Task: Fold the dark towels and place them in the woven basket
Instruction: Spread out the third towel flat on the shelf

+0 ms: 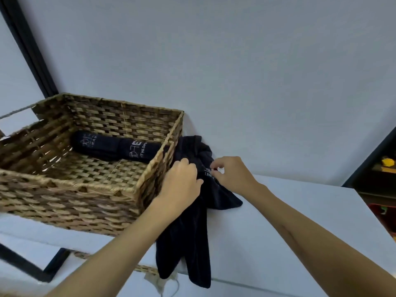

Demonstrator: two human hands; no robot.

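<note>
A woven basket (pixel 70 198) stands on the left of a white surface. Two folded dark towels (pixel 116 147) with white print lie against its far inner wall. Just right of the basket a loose dark towel (pixel 192 236) lies bunched on the white surface, its lower end drooping over the front edge. My left hand (pixel 180 185) grips the towel's upper part beside the basket's right wall. My right hand (pixel 230 173) pinches the towel's printed edge between thumb and fingers.
The white surface (pixel 300 211) runs out to the right and ends at an edge. A grey wall rises behind it. A dark shelf (pixel 383 168) with coloured items is at far right. A black frame (pixel 32 266) and a white cable (pixel 162 284) sit below the front edge.
</note>
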